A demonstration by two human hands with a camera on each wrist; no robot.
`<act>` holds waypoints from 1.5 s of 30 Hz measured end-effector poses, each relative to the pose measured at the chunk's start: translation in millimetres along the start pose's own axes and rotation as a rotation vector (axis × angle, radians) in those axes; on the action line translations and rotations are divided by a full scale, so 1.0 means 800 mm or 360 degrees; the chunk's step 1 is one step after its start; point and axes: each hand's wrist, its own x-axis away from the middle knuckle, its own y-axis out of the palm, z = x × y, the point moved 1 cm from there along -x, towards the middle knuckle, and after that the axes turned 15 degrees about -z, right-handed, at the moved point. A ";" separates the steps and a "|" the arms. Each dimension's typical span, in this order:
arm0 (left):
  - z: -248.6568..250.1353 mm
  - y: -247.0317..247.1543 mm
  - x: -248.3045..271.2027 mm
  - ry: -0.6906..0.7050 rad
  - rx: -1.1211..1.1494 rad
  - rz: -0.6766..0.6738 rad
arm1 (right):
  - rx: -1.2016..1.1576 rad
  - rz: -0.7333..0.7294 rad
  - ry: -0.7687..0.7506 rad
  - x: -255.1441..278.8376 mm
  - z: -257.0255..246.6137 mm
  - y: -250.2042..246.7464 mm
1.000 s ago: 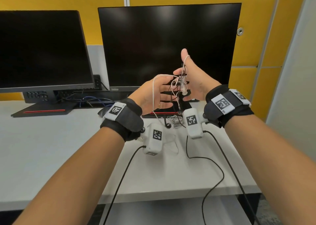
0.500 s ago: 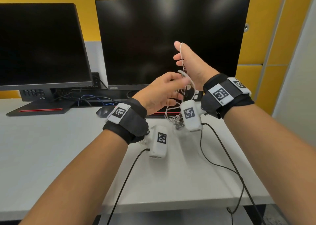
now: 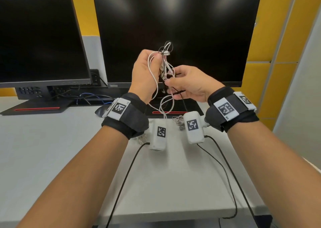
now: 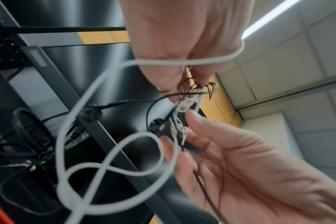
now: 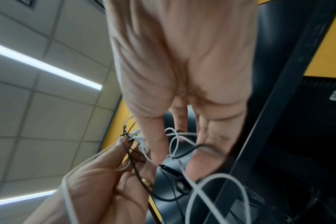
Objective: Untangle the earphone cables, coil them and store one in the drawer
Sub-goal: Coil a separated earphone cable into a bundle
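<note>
A tangle of white and black earphone cables (image 3: 165, 66) hangs in the air in front of the middle monitor. My left hand (image 3: 159, 61) grips the top of the tangle, with one white strand running over its back. Just below and to the right, my right hand (image 3: 169, 82) pinches the strands between thumb and fingers. White loops (image 3: 166, 104) dangle under both hands towards the desk. In the left wrist view the white cable (image 4: 113, 151) forms large loops beside my left hand (image 4: 194, 78). In the right wrist view my right hand (image 5: 175, 157) pinches a black strand (image 5: 184, 153). No drawer is in view.
Two dark monitors (image 3: 173, 28) stand at the back of the white desk (image 3: 52, 149). A small bundle of thin cable (image 3: 178, 121) lies on the desk under my hands, and a dark mouse (image 3: 99, 111) behind my left wrist. Black camera leads (image 3: 225, 167) trail over the front edge.
My right hand was raised and open with cable draped on it; it has dropped and now pinches the strands. My left hand has risen and grips the top of the tangle.
</note>
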 end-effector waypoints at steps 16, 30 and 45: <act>-0.021 -0.011 0.011 0.0047 0.0035 -0.0110 | -0.0175 -0.0104 -0.0032 -0.003 0.041 0.007; -0.030 -0.021 0.022 -0.0603 -0.0654 -0.0473 | -0.0919 0.0358 -0.0330 0.007 0.037 -0.013; -0.024 -0.002 0.030 -0.0237 -0.0241 -0.0595 | -0.0068 -0.0006 -0.0041 -0.001 0.053 0.019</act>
